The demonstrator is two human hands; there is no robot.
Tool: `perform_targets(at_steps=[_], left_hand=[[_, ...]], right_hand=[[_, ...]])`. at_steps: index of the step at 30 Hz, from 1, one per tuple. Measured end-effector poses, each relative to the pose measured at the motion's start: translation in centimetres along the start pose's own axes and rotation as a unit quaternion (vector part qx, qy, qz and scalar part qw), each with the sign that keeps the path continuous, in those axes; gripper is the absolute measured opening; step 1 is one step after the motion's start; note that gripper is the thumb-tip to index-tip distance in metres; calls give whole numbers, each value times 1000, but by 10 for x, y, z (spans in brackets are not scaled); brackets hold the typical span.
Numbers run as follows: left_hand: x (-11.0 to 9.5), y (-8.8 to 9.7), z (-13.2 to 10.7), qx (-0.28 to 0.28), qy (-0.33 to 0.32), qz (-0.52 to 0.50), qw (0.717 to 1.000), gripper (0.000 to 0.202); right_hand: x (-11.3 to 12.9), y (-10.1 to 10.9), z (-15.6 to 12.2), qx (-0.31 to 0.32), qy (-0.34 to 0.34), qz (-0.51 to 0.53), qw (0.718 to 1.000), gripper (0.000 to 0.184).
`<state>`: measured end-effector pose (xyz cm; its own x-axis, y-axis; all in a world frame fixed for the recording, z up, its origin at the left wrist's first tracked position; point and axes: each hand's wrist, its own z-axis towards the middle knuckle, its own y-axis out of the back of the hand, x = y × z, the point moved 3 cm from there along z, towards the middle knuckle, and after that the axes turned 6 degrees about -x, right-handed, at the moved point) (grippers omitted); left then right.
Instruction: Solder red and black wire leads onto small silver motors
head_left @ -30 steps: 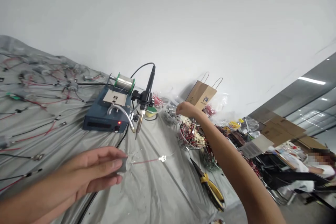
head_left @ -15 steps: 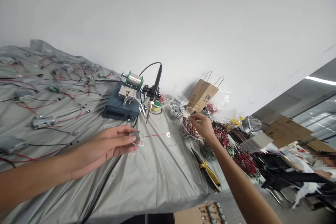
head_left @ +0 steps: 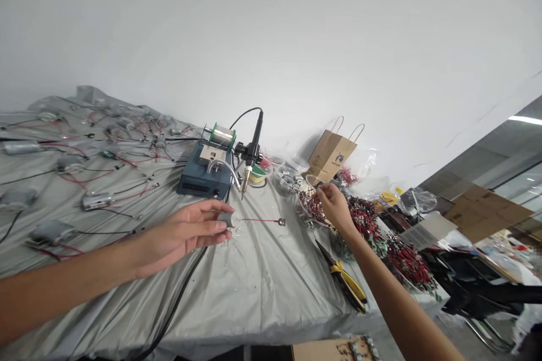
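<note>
My left hand [head_left: 197, 229] is closed around a small grey cylindrical motor [head_left: 229, 219], held above the sheeted table. From the motor's right end a red wire [head_left: 260, 220] runs out to a small dark connector [head_left: 282, 221]. My right hand [head_left: 332, 203] has its fingers pinched at a container of short red and black wires [head_left: 309, 207]. Whatever lies between those fingertips is too small to make out. A soldering iron [head_left: 253, 152] leans in its holder, tip down, beyond and between my hands. Yellow-handled pliers [head_left: 348, 285] lie below my right wrist.
A blue soldering station [head_left: 199, 175] carries a solder spool [head_left: 222, 135]. Wired motors [head_left: 97, 201] spread across the left of the table. A paper bag [head_left: 331, 153] stands at the back, with wire bundles [head_left: 406, 262] along the right. A black cable [head_left: 182, 293] crosses the front.
The whole scene has shifted slightly right in view as the camera turned. My left hand still holds the motor; my right hand stays at the wires, its fingers slightly repositioned.
</note>
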<state>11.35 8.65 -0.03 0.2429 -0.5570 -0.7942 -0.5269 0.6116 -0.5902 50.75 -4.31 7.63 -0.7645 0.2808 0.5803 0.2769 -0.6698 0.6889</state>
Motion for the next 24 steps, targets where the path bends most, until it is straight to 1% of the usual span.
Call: perform_targets(at_steps=[3,5,7,9,11,12,13,15,17,19,22,24], left_hand=[[-1,0,-2,10,2,13,1000,45],[-1,0,-3,14,1,22,1000,44],[-1,0,-3,16,-6,32,999,42],[-2,-1,-2,13,-21,43,999,42],[-3,0,0,5,-45,54,997,42],[-4,0,2,-2,-60,61,996,41],[-5,0,4,-10,-75,69,995,40],[-6,2,7,-29,-103,86,991,38],[-8,3,9,-48,-124,102,986,36],[-9,4,10,-66,-139,118,981,36],[-13,5,9,-91,-157,138,974,33],[-16,5,7,-106,-167,153,968,30]], right_hand=[[14,4,-2,-5,-5,12,1000,27],[31,7,-9,-14,-6,26,1000,27],[55,9,-25,-25,-4,54,998,30],[86,5,-49,-6,2,96,995,37],[118,-5,-77,62,12,140,988,43],[133,-12,-90,117,12,165,979,45],[146,-21,-103,187,-2,203,961,46],[164,-37,-119,259,-16,231,938,46],[172,-51,-123,289,-19,230,929,40],[172,-64,-119,292,-16,229,929,33],[166,-76,-109,273,1,243,931,30],[162,-79,-104,242,45,243,938,29]])
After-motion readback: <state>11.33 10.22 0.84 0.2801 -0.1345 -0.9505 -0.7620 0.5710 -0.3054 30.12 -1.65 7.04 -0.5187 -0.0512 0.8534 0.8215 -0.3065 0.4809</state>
